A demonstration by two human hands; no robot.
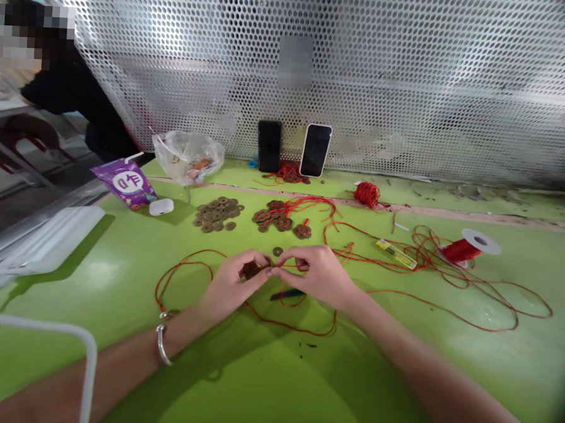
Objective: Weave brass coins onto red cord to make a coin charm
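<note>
Two hands meet at the table's middle: the left hand [234, 283] and right hand [313, 275] each pinch the red cord [279, 267], a short taut stretch of it running left to right between their fingertips, with a dark coin that is mostly hidden. On the far left a purple pouch [125, 183] bears white characters, not clearly legible. Loose coins [217, 214] lie on the green table [264, 375] before a perforated metal screen [365, 70]; a red spool [470, 246] rests on the right.

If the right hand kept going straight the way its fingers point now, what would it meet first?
The right hand points leftward, so it would likely meet the left hand first; their fingertips already nearly touch around the red cord.
</note>
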